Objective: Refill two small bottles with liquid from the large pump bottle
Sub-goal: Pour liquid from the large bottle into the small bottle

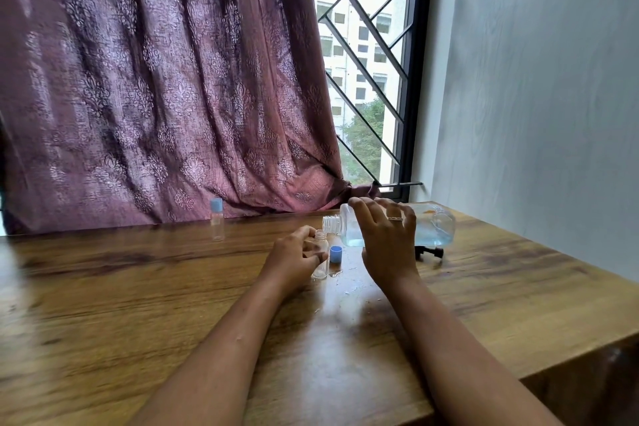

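1. Your right hand (387, 239) is wrapped over the large pump bottle (397, 226), its grip closed around the body. The bottle is tipped nearly level above the wooden surface (173, 287), and its open threaded neck points left.
2. The pump head is off; a dark part that looks like it lies on the surface just behind your right hand.
3. Your left hand (294, 259) pinches an open small bottle (320, 258), steadying it upright on the surface just below and left of the large neck. It looks empty.
4. Its blue cap (335, 254) stands just beside it.
5. The second small bottle (217, 220), capped, stands well apart near the curtain.
6. Judgement: you are starting the first pour. Next, line up the wide neck over the narrow mouth and tip slowly; spilling is likely.
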Tool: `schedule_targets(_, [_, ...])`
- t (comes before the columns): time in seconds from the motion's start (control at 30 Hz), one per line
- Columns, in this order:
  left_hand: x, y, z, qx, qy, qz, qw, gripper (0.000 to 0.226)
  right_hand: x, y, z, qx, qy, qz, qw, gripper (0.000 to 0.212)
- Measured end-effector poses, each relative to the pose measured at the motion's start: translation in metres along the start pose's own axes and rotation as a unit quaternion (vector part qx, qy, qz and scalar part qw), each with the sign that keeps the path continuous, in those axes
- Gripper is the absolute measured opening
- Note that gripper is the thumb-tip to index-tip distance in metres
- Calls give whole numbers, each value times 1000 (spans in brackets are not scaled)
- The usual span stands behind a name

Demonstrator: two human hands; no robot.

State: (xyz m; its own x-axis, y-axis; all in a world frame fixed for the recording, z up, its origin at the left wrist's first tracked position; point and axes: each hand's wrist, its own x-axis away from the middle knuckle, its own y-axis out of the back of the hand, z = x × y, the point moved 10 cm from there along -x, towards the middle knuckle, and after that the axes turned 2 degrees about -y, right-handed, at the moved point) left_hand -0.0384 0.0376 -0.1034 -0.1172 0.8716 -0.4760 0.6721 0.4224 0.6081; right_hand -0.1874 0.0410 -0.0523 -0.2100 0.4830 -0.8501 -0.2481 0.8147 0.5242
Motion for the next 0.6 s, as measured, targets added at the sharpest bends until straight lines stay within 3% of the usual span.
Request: schedule_targets(0.6, [0, -3, 2, 23, 8, 10, 1000, 31, -1, -1, 0, -6, -3, 2, 1000, 65])
